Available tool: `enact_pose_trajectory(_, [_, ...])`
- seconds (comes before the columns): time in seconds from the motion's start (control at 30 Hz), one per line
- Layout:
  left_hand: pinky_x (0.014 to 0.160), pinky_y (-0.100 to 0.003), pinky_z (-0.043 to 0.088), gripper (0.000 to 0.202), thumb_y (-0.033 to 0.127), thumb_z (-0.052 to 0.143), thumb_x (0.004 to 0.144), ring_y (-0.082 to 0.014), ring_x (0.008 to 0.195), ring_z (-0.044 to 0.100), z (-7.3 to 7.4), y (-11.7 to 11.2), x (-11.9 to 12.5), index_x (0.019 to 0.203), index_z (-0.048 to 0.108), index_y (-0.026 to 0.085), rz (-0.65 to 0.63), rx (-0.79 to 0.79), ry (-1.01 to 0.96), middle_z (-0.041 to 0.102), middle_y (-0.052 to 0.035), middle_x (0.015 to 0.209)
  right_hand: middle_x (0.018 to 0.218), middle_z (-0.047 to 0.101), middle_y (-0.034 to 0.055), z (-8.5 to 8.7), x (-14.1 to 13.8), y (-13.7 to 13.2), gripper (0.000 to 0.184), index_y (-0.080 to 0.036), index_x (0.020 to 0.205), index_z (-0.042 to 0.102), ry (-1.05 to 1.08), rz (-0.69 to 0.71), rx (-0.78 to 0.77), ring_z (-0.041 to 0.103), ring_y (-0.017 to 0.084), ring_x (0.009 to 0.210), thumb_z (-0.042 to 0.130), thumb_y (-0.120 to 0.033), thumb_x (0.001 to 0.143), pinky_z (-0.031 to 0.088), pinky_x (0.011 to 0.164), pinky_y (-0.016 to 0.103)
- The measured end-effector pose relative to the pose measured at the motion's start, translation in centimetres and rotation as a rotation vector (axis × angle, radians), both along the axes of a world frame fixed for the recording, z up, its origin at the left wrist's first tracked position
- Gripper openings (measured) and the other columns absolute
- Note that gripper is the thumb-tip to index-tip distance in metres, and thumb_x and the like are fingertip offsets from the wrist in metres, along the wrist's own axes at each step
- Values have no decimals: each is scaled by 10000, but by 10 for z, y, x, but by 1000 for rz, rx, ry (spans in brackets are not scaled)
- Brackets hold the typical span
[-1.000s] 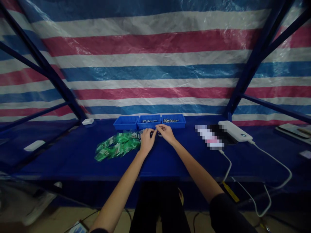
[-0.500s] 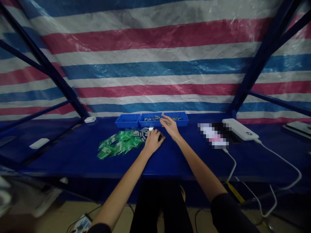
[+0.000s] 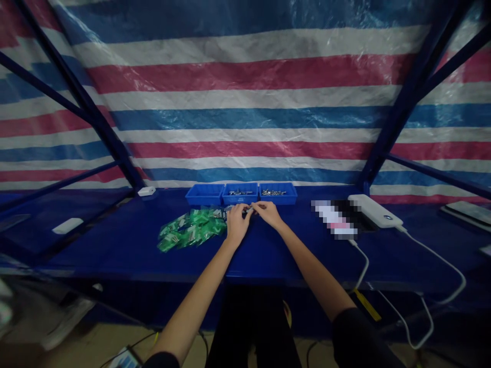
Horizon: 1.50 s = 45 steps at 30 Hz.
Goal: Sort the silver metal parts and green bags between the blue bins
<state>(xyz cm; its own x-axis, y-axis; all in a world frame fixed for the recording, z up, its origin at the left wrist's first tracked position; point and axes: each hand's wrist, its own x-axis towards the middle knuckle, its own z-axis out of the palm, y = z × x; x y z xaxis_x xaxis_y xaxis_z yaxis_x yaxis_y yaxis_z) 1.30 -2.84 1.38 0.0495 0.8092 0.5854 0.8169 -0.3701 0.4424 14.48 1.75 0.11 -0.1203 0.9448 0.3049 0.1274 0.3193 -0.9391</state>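
My left hand [image 3: 237,223] and my right hand [image 3: 269,212] meet in front of the bins, thumbs and fingers pinched around a small metal part [image 3: 250,208]. Its exact kind is too small to make out, and my fingers cover most of it. Left of my left hand lies a pile of green plastic packets [image 3: 194,228] with small pieces showing through. Loose metal pieces [image 3: 219,211] sit at the pile's edge, partly behind my left hand. Beyond my hands, the middle blue bin [image 3: 241,200] and the right blue bin [image 3: 278,200] hold small metal parts.
A third blue bin [image 3: 205,194] stands at the left of the row. To the right lie a phone [image 3: 335,220] and a white power bank [image 3: 376,211] with white cables looping off the blue table's [image 3: 264,263] front edge. White boxes [image 3: 68,226] lie at left.
My right hand has come back from above the bins, down to my left hand. The left hand has lifted from the loose pieces, and both now pinch a small metal part together.
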Motion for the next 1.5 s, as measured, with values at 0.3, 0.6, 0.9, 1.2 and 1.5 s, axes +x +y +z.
enact_pose_trajectory(0.3, [770,-320,409,128,225,541,786,-185,848,574,-5,7,-2,893,604,196,-46,-76,-32,639,-40,891,726,705,45,-5,-3,-1,262,-156,783,700,32,48,-9,646,154,623,612,-388,698,529,615,278])
enact_pose_trajectory(0.6, [831,-339,412,312,91,497,692,-194,941,562,-4,4,2,959,597,218,-3,-49,-21,601,-31,963,685,707,36,-12,3,9,191,-189,781,700,-134,-162,32,671,184,659,612,-345,715,525,639,268])
enact_pose_trajectory(0.9, [832,-335,418,180,206,545,746,-200,936,571,-2,2,4,912,612,223,25,-22,-33,605,-33,943,749,716,42,5,3,-1,212,-158,796,700,10,-172,-77,659,160,683,574,-315,729,506,634,242])
enact_pose_trajectory(1.2, [810,-320,429,199,341,463,857,-172,849,578,-2,5,-1,929,588,204,6,49,-144,588,-46,930,822,706,42,10,-1,-7,287,-190,918,698,216,27,-279,632,127,709,626,-395,729,454,555,198])
enact_pose_trajectory(1.5, [794,-321,422,223,373,430,867,-176,843,571,-1,5,1,880,570,201,70,56,-110,565,-50,911,782,682,21,10,-5,-10,284,-180,922,697,293,146,-259,579,87,640,642,-361,710,443,591,195])
